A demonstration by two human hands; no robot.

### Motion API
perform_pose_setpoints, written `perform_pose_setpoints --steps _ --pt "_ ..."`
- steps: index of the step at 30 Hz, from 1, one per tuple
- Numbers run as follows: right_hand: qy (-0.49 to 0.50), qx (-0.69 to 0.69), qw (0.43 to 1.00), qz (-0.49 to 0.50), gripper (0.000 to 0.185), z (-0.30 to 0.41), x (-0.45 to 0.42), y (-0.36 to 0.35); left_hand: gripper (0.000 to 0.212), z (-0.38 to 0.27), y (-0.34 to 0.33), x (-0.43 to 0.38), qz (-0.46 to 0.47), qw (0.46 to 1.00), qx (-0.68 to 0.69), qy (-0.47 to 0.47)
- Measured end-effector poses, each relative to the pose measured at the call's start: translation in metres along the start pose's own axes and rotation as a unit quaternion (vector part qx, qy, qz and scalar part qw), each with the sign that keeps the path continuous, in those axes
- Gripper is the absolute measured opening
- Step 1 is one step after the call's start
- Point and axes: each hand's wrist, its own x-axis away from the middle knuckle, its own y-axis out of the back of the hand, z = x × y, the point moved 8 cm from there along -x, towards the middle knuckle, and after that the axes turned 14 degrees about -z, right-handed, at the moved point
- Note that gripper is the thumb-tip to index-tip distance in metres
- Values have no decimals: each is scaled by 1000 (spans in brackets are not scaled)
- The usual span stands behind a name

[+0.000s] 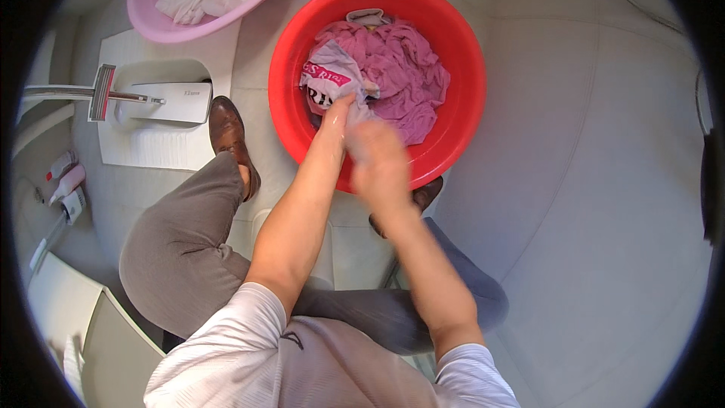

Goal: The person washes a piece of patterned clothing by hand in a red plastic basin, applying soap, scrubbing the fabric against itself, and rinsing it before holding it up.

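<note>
A round red plastic basin (464, 79) stands on the floor before me, with wet pink cloth (396, 68) heaped inside. Over its left part lies a pale grey printed garment (334, 68), bearing writing on a pink band. My left hand (341, 110) grips the near end of this garment above the basin's near left side. Close beside it on the right, my right hand (376, 153) is blurred by motion, near the same pale fabric; its fingers are not clear. A light folded cloth edge (367, 16) shows at the heap's far side.
A pink basin (144, 11) of white cloth stands at the upper left. Below it is a white squat toilet (153, 150) with a squeegee-like mop (102, 93) across it. Bottles (69, 181) stand at the far left. My brown shoes (226, 124) flank the red basin's near side.
</note>
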Motion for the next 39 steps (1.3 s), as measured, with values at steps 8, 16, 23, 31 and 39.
perform_pose_setpoints --steps 8,16,23,31,39 --pt "-307 148 939 48 31 -147 -22 -64 20 8 -36 75 17 988 -115 -101" --pt "-278 127 952 27 41 -160 -6 -58 32 14 -35 66 49 987 -134 -74" --pt "-408 -92 867 273 67 -148 53 -36 40 -9 -66 96 239 958 -91 -128" --pt "-471 -64 803 360 32 -112 99 -12 28 -38 -51 70 199 977 -18 -71" --pt "50 -8 998 -24 33 2 7 -16 27 16 -27 25 200 971 24 129"
